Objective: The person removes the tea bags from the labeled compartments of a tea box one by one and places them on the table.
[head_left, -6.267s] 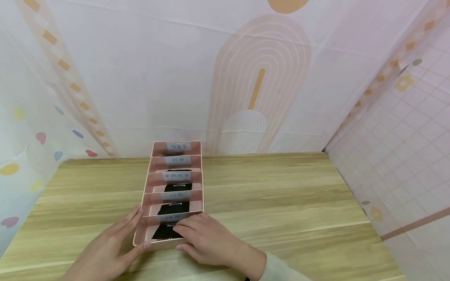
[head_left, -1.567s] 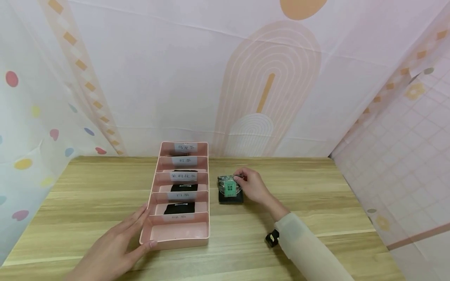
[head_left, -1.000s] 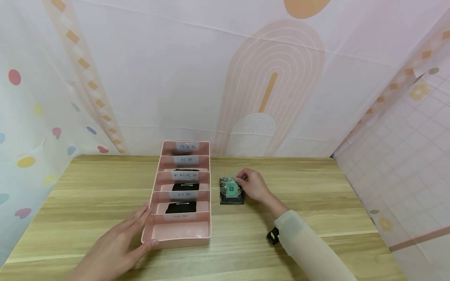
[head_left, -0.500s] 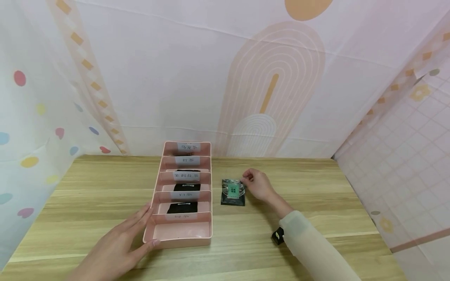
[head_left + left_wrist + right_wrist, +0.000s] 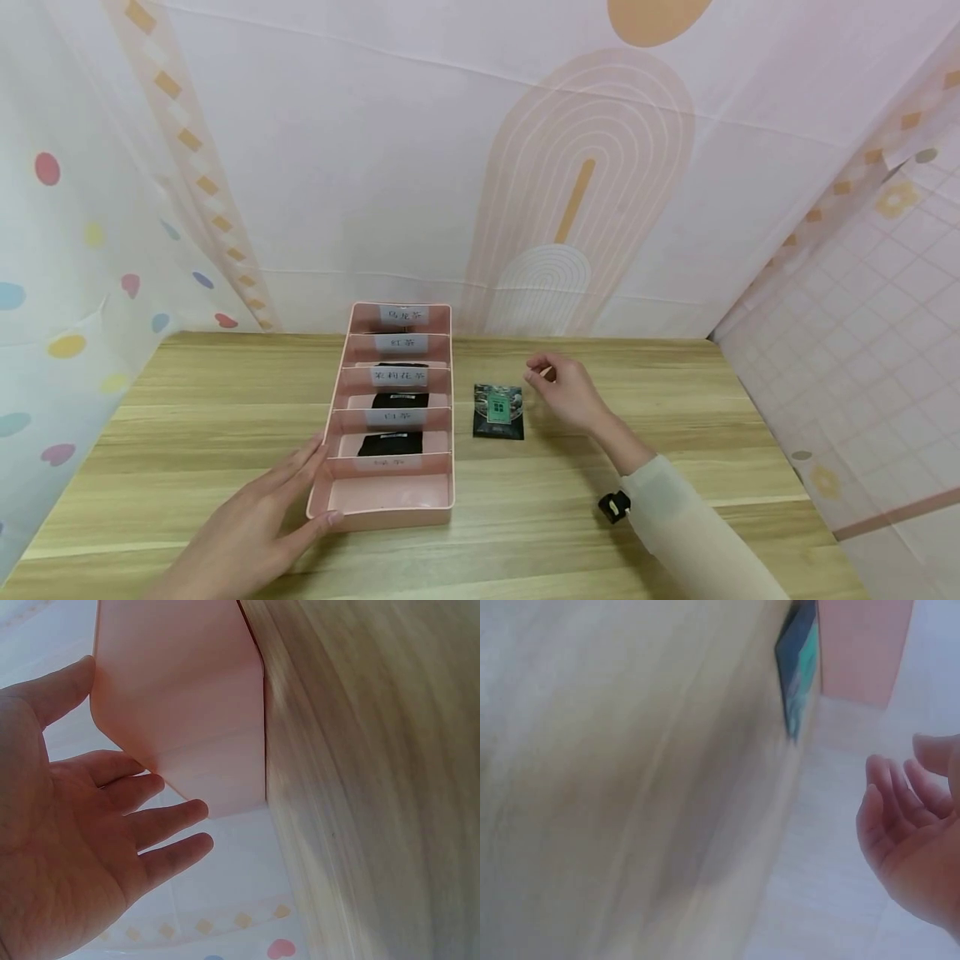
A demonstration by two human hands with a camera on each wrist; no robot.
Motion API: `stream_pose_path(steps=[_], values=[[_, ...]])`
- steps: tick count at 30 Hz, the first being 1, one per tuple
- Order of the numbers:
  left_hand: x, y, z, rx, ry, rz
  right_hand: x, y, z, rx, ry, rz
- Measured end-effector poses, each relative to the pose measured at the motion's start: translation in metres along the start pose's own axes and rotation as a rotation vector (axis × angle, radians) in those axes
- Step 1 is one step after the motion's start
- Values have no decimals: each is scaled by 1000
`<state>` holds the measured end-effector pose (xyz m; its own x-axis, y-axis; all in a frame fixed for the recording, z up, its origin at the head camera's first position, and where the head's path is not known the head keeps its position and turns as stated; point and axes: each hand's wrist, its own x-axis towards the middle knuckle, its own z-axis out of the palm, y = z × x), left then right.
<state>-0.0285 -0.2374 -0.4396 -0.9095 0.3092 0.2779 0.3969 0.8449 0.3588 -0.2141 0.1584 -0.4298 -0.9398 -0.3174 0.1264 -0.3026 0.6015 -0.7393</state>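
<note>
The pink divided box (image 5: 390,517) stands left of centre on the table, with handwritten labels on its compartments. Its front compartment holds nothing; black packets (image 5: 392,443) lie in compartments behind it. My left hand (image 5: 243,521) steadies the front left corner, thumb at the front rim and fingers along the side. In the left wrist view, the fingers are extended against the pink wall (image 5: 180,712). A dark tea sachet (image 5: 498,412) with a green label lies flat right of the box. Just beyond its right edge, my right hand (image 5: 573,396) hovers with loosely bent fingers, holding nothing.
The wood-grain table (image 5: 675,433) reaches back to a patterned cloth (image 5: 360,192) that hangs behind and along both sides. A small black device (image 5: 615,506) sits at the right sleeve's cuff (image 5: 652,483).
Earlier the sachet lay in the front compartment; it now lies on the table to the right. My right hand has let go of it and drawn right. My left hand stays at the corner.
</note>
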Motion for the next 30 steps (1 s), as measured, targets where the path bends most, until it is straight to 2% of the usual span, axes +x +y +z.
stream_pose_path(steps=[8, 13, 21, 30], values=[[0, -2, 1, 5, 21, 23, -8, -12, -3, -4, 7, -101], [-1, -2, 2, 8, 5, 6, -14, -21, -3, -59, 2, -189], [-1, -2, 1, 12, 4, 2, -24, -38, 0, -148, 12, -281], [-1, -1, 2, 22, 2, -6, -31, -54, 5, -168, -17, -389]])
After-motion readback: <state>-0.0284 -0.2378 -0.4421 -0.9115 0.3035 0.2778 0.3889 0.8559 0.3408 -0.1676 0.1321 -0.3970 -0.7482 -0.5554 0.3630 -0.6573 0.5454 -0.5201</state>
